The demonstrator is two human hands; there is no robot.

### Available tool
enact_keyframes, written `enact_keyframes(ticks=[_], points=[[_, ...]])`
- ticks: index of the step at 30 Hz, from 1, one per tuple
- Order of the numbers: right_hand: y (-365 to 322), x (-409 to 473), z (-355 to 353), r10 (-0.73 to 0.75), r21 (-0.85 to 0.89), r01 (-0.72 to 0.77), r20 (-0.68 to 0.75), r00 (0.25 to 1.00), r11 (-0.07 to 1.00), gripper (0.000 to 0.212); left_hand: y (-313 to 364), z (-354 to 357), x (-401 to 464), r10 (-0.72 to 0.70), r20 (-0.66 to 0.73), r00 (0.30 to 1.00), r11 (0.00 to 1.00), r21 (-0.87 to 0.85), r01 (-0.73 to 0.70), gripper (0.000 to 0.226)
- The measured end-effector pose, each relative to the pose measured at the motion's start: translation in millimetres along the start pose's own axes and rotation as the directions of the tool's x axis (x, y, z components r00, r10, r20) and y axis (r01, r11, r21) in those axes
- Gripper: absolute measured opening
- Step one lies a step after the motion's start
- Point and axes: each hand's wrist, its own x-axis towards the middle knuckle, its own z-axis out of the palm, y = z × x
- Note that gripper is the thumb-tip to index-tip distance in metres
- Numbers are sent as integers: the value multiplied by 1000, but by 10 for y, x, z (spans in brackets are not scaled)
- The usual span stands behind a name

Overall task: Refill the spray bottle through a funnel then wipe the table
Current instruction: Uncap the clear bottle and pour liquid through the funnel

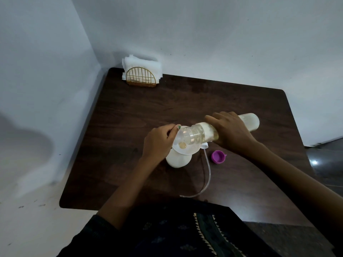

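- While the right hand (232,132) wraps its grip round the middle of the refill bottle (202,134), tipped almost level with its open mouth over the funnel (187,147), the left hand (159,141) pinches the funnel's far-left rim.
- That funnel sits in the neck of the white spray bottle (177,161), which stands near the middle of the bench (185,101).
- Tipping faster could flood the funnel and spill over its rim; a little yellowish liquid appears to sit in it, though the dim view leaves that uncertain.
- If the left-hand pinch slackens, the funnel could tilt, or the light bottle could topple.
- Just right lie the spray head's dip tube (206,175) and a purple cap (218,157), within a spill's reach.
- Dark wood-grain bench in a pale-walled corner; a napkin holder (141,77) stands far left.
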Motion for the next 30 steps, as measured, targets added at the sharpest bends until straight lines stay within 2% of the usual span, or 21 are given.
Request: enact_keyframes(ticks=[30], points=[[29, -11, -30, 12, 16, -13, 47, 999, 1000, 48, 30, 23, 12, -7, 15, 1000, 1000, -13, 7, 34]])
